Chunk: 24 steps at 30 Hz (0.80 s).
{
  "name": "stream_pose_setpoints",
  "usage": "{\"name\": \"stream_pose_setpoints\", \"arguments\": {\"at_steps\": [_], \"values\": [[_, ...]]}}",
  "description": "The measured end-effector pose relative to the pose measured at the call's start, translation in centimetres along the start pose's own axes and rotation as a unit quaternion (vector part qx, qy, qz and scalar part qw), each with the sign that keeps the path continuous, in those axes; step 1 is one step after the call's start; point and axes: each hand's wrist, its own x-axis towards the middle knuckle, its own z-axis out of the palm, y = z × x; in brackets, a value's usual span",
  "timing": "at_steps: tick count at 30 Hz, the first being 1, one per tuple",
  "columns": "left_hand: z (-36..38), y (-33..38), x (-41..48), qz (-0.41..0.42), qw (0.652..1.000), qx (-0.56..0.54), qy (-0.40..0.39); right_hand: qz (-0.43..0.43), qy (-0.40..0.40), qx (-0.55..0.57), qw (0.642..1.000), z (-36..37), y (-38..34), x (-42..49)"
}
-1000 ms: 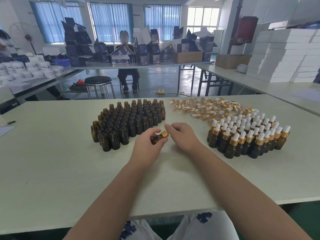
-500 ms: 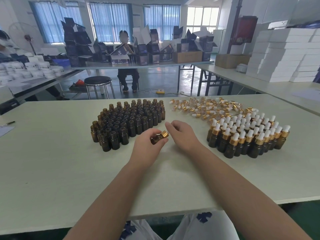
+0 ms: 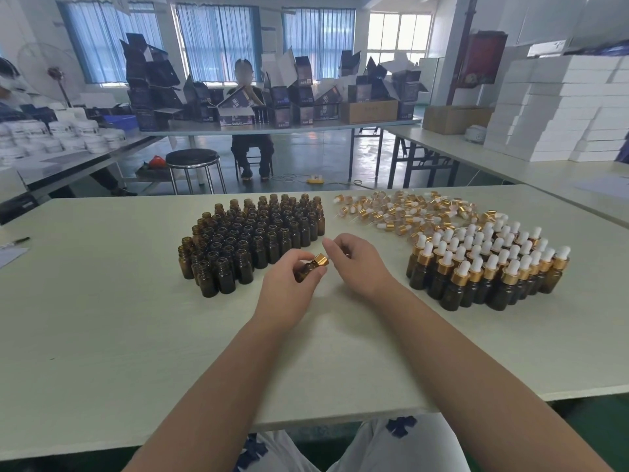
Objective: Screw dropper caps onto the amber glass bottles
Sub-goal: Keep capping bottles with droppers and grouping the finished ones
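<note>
1. Our right hand [image 3: 364, 264] has lifted a touch off the gold cap [image 3: 321, 259] since a moment ago. Its fingers are loosely curled, holding nothing.
2. Our left hand [image 3: 289, 284] pinches the amber bottle [image 3: 304, 271], tilted, cap end pointing right.
3. We hold it just over the table [image 3: 102, 318], between the uncapped bottles [image 3: 252, 240] and the capped bottles [image 3: 486, 267].
4. Loose dropper caps [image 3: 401, 209] lie scattered behind.
</note>
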Motion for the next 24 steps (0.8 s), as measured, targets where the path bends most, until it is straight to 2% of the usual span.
{"name": "stream_pose_setpoints", "arguments": {"at_steps": [4,6,9,13,18,24], "values": [[0.0,0.2,-0.1,0.017,0.999,-0.033,-0.001,-0.042,-0.028,-0.023,0.998,-1.6,-1.2,-0.4],[0.1,0.3,-0.2,0.034,0.999,-0.035,-0.017,-0.076,-0.06,-0.083,0.992,-3.2,-2.2,-0.6],[0.1,0.2,-0.2,0.047,0.998,-0.026,-0.043,-0.137,-0.113,-0.208,0.962,-6.2,-4.3,-0.4],[0.0,-0.2,0.1,0.002,0.999,-0.048,-0.021,-0.173,-0.144,-0.31,0.924,-10.8,-7.6,0.4],[0.1,-0.1,0.1,-0.022,0.998,-0.038,-0.05,-0.132,-0.245,-0.377,0.883,-15.4,-9.5,0.8],[-0.1,0.4,-0.2,-0.028,0.998,-0.032,-0.056,-0.089,-0.287,-0.459,0.836,-17.4,-8.3,0.2]]}}
